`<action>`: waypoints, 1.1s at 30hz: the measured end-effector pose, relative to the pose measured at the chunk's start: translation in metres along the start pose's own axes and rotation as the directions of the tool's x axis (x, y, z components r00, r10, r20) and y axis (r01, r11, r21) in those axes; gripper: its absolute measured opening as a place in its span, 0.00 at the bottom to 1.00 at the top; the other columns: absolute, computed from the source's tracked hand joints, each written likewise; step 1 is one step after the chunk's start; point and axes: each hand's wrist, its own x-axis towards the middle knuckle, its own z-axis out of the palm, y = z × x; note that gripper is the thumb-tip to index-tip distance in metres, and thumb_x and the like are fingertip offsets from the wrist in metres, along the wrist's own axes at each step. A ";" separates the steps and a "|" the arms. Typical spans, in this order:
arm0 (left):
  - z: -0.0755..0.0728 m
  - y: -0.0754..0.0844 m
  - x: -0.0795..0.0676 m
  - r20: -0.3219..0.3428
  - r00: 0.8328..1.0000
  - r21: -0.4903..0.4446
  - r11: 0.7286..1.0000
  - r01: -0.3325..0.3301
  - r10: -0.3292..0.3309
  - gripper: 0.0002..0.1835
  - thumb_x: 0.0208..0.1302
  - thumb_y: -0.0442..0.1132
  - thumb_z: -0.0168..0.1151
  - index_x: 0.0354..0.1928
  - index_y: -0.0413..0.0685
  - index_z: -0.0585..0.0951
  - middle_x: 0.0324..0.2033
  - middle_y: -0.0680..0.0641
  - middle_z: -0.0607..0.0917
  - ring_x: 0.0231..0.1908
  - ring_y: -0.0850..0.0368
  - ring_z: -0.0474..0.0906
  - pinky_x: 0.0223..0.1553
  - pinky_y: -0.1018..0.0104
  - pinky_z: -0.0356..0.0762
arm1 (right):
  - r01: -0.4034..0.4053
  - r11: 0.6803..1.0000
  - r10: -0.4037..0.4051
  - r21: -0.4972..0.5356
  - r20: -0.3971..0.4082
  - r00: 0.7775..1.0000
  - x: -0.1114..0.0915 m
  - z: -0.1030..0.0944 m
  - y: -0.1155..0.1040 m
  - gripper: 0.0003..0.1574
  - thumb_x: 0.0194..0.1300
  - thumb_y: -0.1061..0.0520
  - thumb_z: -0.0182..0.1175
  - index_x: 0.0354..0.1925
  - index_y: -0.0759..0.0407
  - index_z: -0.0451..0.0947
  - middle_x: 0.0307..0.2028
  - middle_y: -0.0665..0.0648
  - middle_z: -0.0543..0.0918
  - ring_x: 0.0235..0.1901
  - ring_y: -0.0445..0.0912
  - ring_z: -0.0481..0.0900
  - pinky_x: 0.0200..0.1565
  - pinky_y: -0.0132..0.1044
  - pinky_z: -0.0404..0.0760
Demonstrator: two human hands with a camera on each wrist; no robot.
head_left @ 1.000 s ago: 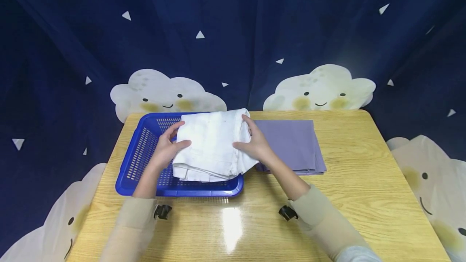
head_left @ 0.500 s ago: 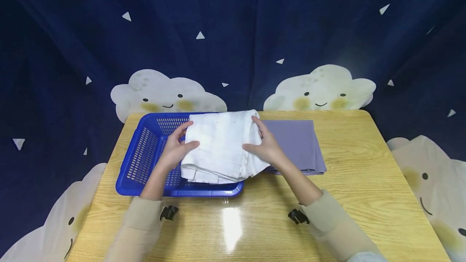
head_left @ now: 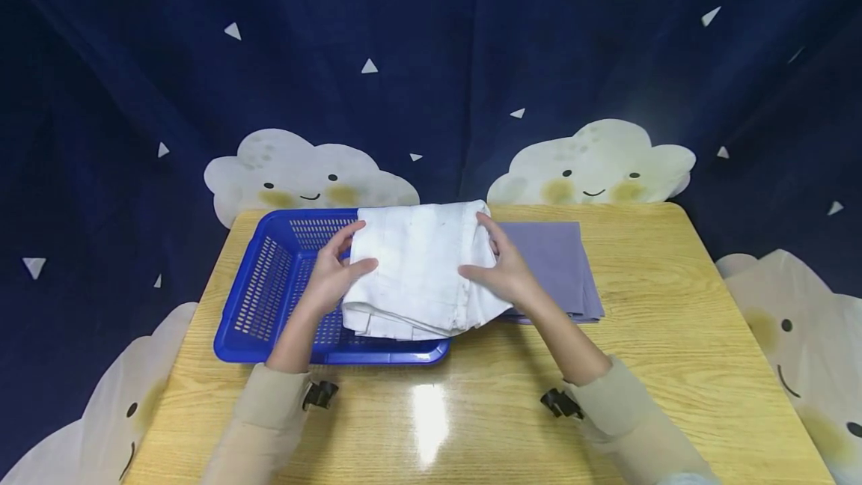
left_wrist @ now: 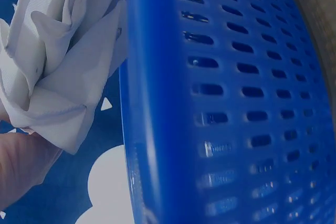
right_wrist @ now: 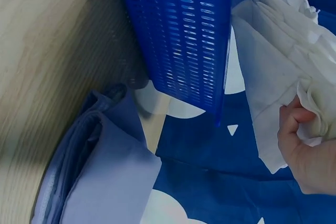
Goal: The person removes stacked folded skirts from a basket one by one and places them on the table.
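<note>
A thick folded white cloth (head_left: 417,268) hangs level over the right part of a blue slotted plastic basket (head_left: 377,358). My left hand (head_left: 333,272) grips its left edge, thumb on top. At the opposite edge my right hand (head_left: 505,268) pinches the cloth, whose right corner reaches past the basket. The left wrist view has the cloth's layered folds (left_wrist: 73,77) higher than the basket rim. In the right wrist view, curled fingers of the right hand (right_wrist: 310,150) hold bunched layers. Both hands' undersides are hidden in the head view.
On the wooden table (head_left: 673,320), a folded purple cloth (head_left: 545,260) lies right of the basket, partly covered by the white cloth and right hand. Behind the table hangs a dark blue curtain (head_left: 431,96) with cloud prints.
Both hands have moved right together with the white cloth, more slowly in the last half second. The basket and the purple cloth stay where they were.
</note>
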 end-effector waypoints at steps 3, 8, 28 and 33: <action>0.002 0.001 0.000 0.007 1.000 -0.018 1.000 -0.008 0.008 0.36 0.53 0.24 0.60 0.66 0.46 0.62 0.52 0.37 0.71 0.36 0.58 0.77 0.36 0.69 0.78 | 0.000 1.000 0.000 0.005 0.003 1.000 -0.006 -0.004 -0.009 0.55 0.52 0.61 0.65 0.71 0.49 0.47 0.69 0.64 0.47 0.66 0.60 0.50 0.61 0.54 0.59; 0.008 0.003 0.000 0.016 1.000 -0.043 0.999 -0.011 0.012 0.36 0.53 0.24 0.60 0.66 0.46 0.62 0.51 0.37 0.71 0.36 0.58 0.77 0.35 0.68 0.78 | 0.003 1.000 -0.003 0.001 -0.002 1.000 -0.008 -0.010 -0.005 0.55 0.52 0.61 0.66 0.70 0.47 0.47 0.69 0.63 0.48 0.66 0.59 0.50 0.61 0.54 0.58; 0.036 0.009 -0.005 0.028 1.000 -0.077 0.997 0.010 -0.008 0.36 0.54 0.25 0.60 0.65 0.52 0.63 0.50 0.40 0.72 0.38 0.54 0.79 0.34 0.64 0.79 | 0.013 1.000 -0.013 -0.008 -0.004 1.000 -0.020 -0.034 0.011 0.56 0.52 0.59 0.66 0.71 0.43 0.46 0.67 0.64 0.55 0.56 0.56 0.66 0.53 0.50 0.70; 0.044 0.007 -0.007 0.037 0.999 -0.098 0.995 0.004 -0.001 0.36 0.54 0.25 0.61 0.65 0.52 0.63 0.50 0.41 0.73 0.38 0.54 0.79 0.34 0.64 0.79 | 0.008 1.000 -0.008 -0.023 -0.006 1.000 -0.026 -0.040 0.014 0.56 0.53 0.57 0.66 0.71 0.42 0.46 0.69 0.62 0.48 0.64 0.57 0.54 0.58 0.54 0.63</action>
